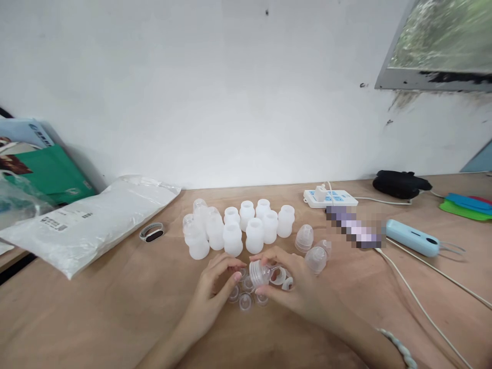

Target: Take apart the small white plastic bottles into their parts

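Observation:
My right hand [298, 279] grips a translucent screw collar [259, 274] between thumb and fingers; its ribbed end faces left and a clear nipple seems to stick out on the right. Just left of it, my left hand [215, 282] is curved with thumb and fingertips apart, and nothing shows between them. Under and between the hands lie several clear bottle nipples [246, 301] and a few white rings [278, 277], partly hidden. Beyond stand several milky white bottle bodies [254, 236] with open tops. At their left, a few bottles [214, 228] wear clear domed caps.
Loose clear domes [304, 238] sit right of the bottles. A white mailing bag [103, 218] and a fitness band [152, 233] lie left. Toward the right are a power strip [342, 199], a blue device [412, 238], cables and a black pouch [400, 183]. A wall backs the table.

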`<state>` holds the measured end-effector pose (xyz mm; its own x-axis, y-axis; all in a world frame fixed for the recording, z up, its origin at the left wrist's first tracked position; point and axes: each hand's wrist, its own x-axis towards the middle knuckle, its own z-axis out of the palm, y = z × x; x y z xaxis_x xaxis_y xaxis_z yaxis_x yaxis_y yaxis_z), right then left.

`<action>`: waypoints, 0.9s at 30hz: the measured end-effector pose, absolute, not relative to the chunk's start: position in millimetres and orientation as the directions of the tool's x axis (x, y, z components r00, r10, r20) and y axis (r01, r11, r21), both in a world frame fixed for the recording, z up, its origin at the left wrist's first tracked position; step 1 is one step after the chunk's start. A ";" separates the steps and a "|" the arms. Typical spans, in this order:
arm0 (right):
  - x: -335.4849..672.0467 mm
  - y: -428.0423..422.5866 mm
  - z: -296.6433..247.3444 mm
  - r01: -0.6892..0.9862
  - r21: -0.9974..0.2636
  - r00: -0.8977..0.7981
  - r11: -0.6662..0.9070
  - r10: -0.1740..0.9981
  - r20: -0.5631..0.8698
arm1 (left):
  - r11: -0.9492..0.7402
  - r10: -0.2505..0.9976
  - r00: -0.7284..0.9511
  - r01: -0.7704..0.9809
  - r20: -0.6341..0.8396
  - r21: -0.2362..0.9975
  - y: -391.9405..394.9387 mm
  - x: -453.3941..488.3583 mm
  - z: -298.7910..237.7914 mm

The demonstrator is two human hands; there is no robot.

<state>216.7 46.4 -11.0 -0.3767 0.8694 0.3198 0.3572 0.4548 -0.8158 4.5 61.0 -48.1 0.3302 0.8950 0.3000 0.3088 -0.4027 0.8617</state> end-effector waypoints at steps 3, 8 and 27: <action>214.6 45.9 -16.7 0.308 -0.749 -0.381 0.586 0.798 0.468 | -0.385 0.893 0.330 0.212 0.305 0.898 54.9 9.3 -41.9; 211.7 42.9 -26.3 0.276 -0.597 -0.407 0.753 0.655 0.637 | -0.217 0.906 0.375 0.021 0.194 0.976 50.5 17.8 -36.4; 205.7 35.2 -21.3 0.265 -0.514 -0.379 0.816 0.578 0.723 | 0.096 0.943 0.325 -0.057 -0.073 0.994 44.2 21.3 -25.2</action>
